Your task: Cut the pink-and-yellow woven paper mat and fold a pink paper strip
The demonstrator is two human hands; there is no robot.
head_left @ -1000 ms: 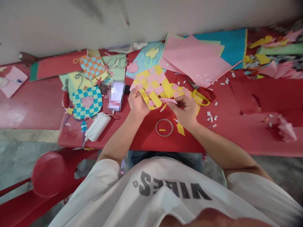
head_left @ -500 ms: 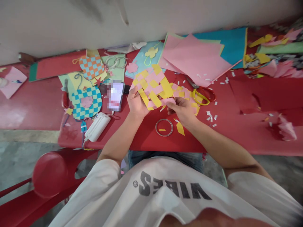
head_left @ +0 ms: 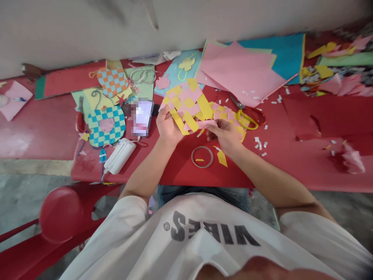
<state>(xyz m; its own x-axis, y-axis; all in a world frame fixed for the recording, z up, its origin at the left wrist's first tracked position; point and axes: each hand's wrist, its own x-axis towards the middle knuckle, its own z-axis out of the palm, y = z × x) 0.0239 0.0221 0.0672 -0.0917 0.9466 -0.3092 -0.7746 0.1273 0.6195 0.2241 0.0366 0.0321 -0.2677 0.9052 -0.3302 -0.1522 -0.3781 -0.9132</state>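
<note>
Head view: your left hand pinches the weave at its near edge over the table; your right hand pinches a pink strip lying sideways, its free end touching the weave.

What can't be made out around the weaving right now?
Head view only:
Phone screen: blurred.
Left hand fingers: behind the woven mat.
Right hand grip on the pink strip: fingertips hidden under the hand.
Far-right paper pile: cut by the frame edge.
</note>
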